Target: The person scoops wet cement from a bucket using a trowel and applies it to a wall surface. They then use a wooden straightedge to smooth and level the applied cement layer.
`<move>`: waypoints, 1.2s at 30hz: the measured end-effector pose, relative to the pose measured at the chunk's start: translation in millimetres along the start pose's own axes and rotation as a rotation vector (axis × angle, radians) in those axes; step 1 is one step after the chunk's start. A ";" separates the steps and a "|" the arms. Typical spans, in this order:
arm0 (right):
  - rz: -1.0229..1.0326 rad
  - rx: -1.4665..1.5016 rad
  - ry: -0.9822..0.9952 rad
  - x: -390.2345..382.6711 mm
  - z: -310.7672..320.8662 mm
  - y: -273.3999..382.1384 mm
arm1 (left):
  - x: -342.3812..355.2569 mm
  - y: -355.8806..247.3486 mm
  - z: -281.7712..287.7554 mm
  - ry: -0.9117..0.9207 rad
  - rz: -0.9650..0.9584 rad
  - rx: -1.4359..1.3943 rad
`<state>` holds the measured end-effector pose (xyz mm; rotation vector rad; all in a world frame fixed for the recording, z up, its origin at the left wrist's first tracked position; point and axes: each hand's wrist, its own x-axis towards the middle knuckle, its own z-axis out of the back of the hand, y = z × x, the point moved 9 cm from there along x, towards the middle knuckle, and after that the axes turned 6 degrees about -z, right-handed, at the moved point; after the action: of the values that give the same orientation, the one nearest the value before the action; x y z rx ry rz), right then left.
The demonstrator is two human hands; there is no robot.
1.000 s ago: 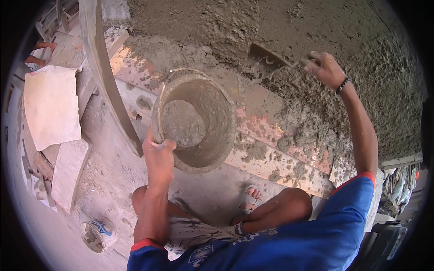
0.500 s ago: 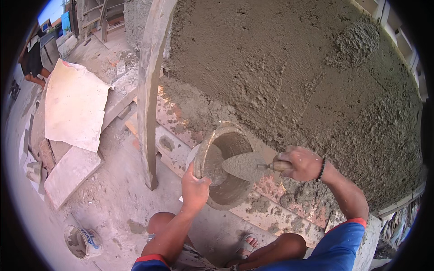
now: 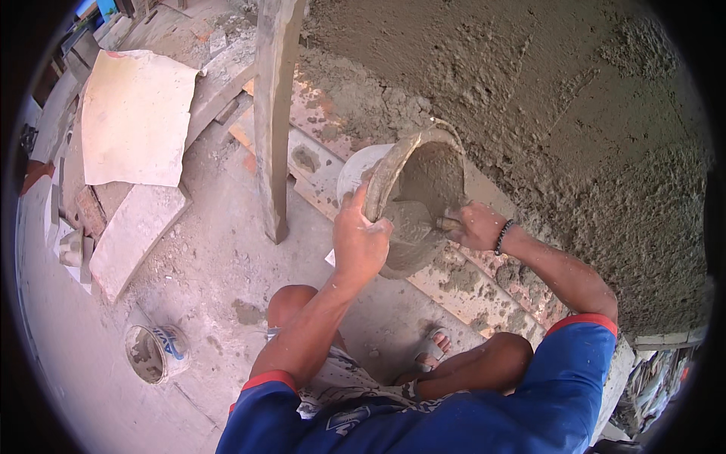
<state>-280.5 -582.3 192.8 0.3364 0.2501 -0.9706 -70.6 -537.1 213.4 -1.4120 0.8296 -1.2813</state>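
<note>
My left hand (image 3: 361, 236) grips the rim of a mortar-caked bucket (image 3: 368, 168), which is tipped on its side with its mouth toward my right hand. Wet grey mortar (image 3: 431, 178) lies inside it. My right hand (image 3: 478, 225) is closed round the handle of a trowel (image 3: 413, 221), whose blade is inside the bucket, smeared with mortar and hard to tell from it. Just beyond the bucket rises a wall (image 3: 484, 83) coated in wet mortar, smooth in parts and rough toward the right.
A wooden post (image 3: 274, 121) stands left of the bucket. Mortar-spattered boards (image 3: 454, 299) run along the wall's foot. On the left lie a pale bent sheet (image 3: 136, 121) and a slab (image 3: 136, 242). A small white bucket (image 3: 157, 353) stands at the lower left.
The trowel has gone deeper into the bucket, and my right hand is now close to its mouth. My view has shifted, with the bucket now higher in the picture.
</note>
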 end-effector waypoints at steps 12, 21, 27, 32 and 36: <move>-0.026 0.413 -0.236 5.6 21.5 -14.6 | 13.7 -6.1 25.1 -0.145 0.221 -0.411; -0.036 0.255 -0.344 -26.1 165.1 -7.0 | 19.6 3.7 35.4 -0.252 0.197 -0.372; 0.285 0.240 -0.505 -35.5 287.9 36.7 | 19.4 9.0 54.7 -0.226 0.254 -0.263; 0.442 0.617 -0.277 -17.8 354.6 47.5 | 21.5 8.1 64.0 -0.248 0.226 -0.238; -0.031 0.398 -0.552 30.2 406.5 -56.8 | 21.5 8.2 46.2 -0.198 0.275 -0.253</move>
<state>-288.4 -792.4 546.6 0.4120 -0.4473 -1.1043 -20.4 -548.8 215.0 -1.5323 1.0353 -0.8356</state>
